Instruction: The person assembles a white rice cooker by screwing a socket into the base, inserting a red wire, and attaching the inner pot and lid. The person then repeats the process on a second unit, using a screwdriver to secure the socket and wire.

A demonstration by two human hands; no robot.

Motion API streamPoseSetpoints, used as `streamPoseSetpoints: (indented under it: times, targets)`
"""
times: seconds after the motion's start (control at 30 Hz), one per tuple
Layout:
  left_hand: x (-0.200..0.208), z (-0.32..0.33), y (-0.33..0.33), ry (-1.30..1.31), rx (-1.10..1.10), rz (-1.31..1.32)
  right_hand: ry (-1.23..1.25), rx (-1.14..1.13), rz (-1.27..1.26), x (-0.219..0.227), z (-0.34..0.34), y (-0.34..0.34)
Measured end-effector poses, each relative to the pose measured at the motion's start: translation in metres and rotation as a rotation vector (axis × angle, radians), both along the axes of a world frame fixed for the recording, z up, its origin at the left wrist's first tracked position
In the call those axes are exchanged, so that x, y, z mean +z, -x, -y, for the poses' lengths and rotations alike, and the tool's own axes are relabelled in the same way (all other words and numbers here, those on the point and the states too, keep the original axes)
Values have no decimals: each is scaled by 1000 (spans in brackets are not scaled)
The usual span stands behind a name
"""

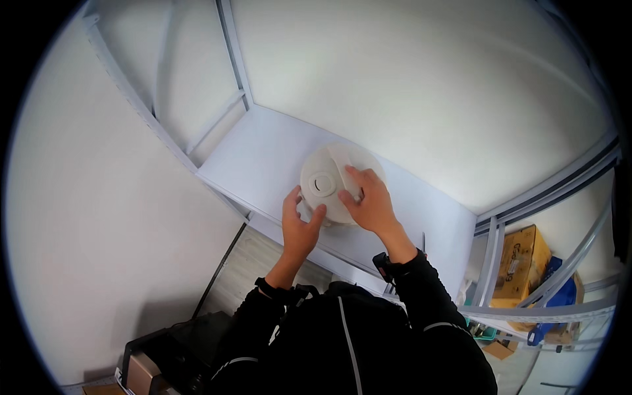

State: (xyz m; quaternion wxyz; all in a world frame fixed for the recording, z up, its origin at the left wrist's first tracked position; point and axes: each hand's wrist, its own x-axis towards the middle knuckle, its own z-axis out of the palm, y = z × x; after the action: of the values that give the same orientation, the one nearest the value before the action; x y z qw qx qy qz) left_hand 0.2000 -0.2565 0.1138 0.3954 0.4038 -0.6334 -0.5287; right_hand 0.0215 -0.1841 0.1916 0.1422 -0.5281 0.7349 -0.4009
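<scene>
A round off-white appliance that looks like a rice cooker (322,161) sits on the white shelf (257,151). Its top carries a round vent-like piece (322,185) with a dark slit, and a flat raised band (340,158) crosses beside it. At the near left rim, my left hand (301,224) grips the cooker's edge, thumb on the near side and fingers round the side. My right hand (372,202) lies over the top's right part, its thumb and curled fingers on the band; the palm hides that side of the cooker.
Grey metal posts (238,59) frame the shelf, with a white wall behind. A thin dark upright piece (424,242) stands near the shelf's right front. Further right are a yellow cardboard box (520,263) and a blue item (552,299). Dark equipment (178,352) stands low on the left.
</scene>
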Motion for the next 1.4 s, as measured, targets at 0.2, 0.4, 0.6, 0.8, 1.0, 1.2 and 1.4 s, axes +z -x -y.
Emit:
streamPoseSetpoints:
  times: [0.2, 0.4, 0.6, 0.8, 1.0, 1.2, 1.4]
  targets:
    - [-11, 7, 7, 125, -1, 21, 332, -221, -303, -48, 3, 54]
    - [-15, 13, 18, 25, -63, -92, 183, -158, 324, -72, 7, 69]
    - [-10, 12, 17, -9, -118, -140, 152, -171, 395, -75, 8, 66]
    - [-17, 13, 13, 24, -141, -140, 159, -191, 245, -70, 1, 56]
    - [-22, 22, 12, 64, -202, -110, 261, -218, 280, -82, -1, 58]
    - [-18, 25, 13, 61, -168, -68, 229, -260, 235, -79, 1, 54]
    - [-21, 29, 16, -68, -189, -215, 258, -289, 73, -85, -9, 53]
